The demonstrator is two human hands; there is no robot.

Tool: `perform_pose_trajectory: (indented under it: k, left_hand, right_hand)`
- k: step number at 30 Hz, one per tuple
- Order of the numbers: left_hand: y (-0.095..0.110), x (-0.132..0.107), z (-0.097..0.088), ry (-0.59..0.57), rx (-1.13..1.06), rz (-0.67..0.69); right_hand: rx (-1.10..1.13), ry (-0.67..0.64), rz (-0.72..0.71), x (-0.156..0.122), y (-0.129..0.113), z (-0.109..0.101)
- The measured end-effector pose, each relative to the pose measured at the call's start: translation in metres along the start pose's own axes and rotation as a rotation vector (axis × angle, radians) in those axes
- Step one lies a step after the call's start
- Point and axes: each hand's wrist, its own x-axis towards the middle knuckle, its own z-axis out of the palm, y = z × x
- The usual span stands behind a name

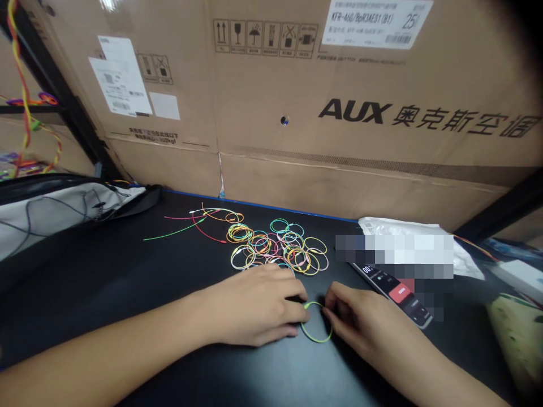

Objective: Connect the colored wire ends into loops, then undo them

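Observation:
Between my hands, close above the black tabletop, is a yellow-green wire cable ring [317,341] formed into a loop. My left hand [258,305] reaches in from the left, its fingers bent around the ring's left side by the small clasp. On the opposite side, my right hand [356,316] pinches the loop between thumb and forefinger. Just beyond the left fingers lies a pile of closed cable rings [292,249] in many colours, partly hidden by that hand. Farther left, several unlooped cables [173,233] in green, red, white and orange lie loosely.
A phone [392,291] with a lit screen lies right of my right hand, near a white plastic package [462,254]. A large cardboard box wall [263,130] stands along the table's back edge. A grey-and-black bag [63,209] sits at left.

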Motion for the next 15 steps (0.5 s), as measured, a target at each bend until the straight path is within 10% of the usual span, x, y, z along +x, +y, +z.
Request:
perform_pose_trajectory:
  k: [15]
  left_hand:
    - [0.002,0.007,0.012,0.103,0.262,0.079]
  right_hand:
    - [0.031,-0.069,0.014,0.005,-0.008,-0.006]
